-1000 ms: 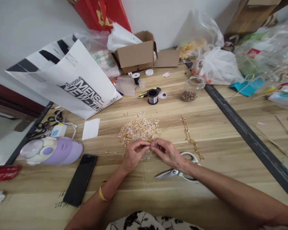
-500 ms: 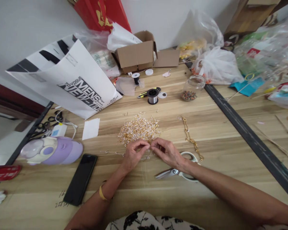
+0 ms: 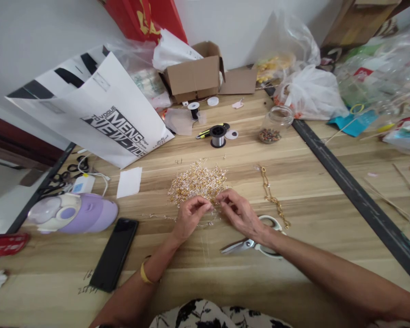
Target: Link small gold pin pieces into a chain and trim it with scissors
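right hand (image 3: 241,215) was parted from left hand (image 3: 188,219).
right fingertips were spread; left were pinched, contents indiscernible. joint hold was apparently released. metallic pile (image 3: 198,182) was located just beyond the grip.

Dim, even light; soft shadow on wall (image 3: 232,32); faint sheen across table (image 3: 198,273); edges stretched, fingers (image 3: 198,200) slightly blurred.

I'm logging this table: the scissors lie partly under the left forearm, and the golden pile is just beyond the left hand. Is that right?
Not quite: the head view shows the scissors partly under the right forearm. The golden pile is just beyond the left hand.
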Motion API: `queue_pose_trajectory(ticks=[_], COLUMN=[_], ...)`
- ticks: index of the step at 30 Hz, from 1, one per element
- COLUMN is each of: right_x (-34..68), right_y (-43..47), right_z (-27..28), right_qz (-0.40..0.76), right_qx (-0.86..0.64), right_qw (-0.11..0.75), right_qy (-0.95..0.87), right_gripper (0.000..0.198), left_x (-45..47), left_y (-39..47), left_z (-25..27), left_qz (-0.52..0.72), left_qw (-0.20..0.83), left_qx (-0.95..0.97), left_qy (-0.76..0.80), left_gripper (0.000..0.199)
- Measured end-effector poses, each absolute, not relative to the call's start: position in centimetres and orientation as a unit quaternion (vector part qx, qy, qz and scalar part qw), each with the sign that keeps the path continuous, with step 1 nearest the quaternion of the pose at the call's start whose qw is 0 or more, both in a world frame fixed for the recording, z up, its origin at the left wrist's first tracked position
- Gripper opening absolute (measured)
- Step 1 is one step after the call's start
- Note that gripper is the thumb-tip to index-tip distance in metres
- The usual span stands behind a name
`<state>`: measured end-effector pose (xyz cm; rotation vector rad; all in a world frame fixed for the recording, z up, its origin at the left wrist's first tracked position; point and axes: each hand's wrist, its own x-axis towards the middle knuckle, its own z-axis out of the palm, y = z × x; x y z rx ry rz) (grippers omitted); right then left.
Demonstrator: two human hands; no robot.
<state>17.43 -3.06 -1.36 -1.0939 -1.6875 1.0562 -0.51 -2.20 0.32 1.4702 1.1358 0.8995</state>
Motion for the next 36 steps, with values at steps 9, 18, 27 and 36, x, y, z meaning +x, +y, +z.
queue_pose_trajectory(ticks=[9, 18, 27, 36], right_x=[17.45, 17.42, 17.34, 17.43], right_y=[-3.17, -3.30, -3.31, -3.13], right_z=[-1.53, -1.11, -1.59, -1.45], right_qz=[0.427, 0.476, 0.456, 0.437], right_qx=[-0.441, -0.423, -0.428, -0.435], right_qw=[0.436, 0.405, 0.398, 0.390], right_qy=[-0.658, -0.657, -0.671, -0.684], right_gripper=[0.016, 0.017, 0.011, 0.011], left_x=[-0.62, -0.46, -0.32, -0.15], left_y=[-2.39, -2.51, -2.67, -2.63], left_z=[-0.14, -0.38, -0.30, -0.24], left_qz=[0.381, 0.385, 0.392, 0.394], left_qw=[0.495, 0.454, 0.454, 0.431], left_qx=[0.628, 0.653, 0.655, 0.675], left_qy=[0.464, 0.468, 0.459, 0.452], left_gripper=[0.015, 0.015, 0.015, 0.014])
